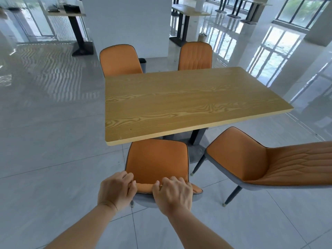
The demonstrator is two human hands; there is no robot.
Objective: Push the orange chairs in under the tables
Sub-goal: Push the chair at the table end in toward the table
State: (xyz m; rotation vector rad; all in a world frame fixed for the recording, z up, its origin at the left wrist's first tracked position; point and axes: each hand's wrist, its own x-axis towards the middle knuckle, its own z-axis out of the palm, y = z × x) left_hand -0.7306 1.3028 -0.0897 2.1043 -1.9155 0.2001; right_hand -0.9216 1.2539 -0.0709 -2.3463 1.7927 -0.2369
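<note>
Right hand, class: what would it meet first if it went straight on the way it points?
Likely the near edge of the wooden table, beyond the orange chair the right hand grips; height is unclear, it might pass above.

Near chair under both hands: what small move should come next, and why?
Probably push it straight forward. The left hand and right hand both grip the backrest top of the near chair, whose seat shows almost wholly outside the table edge.
</note>
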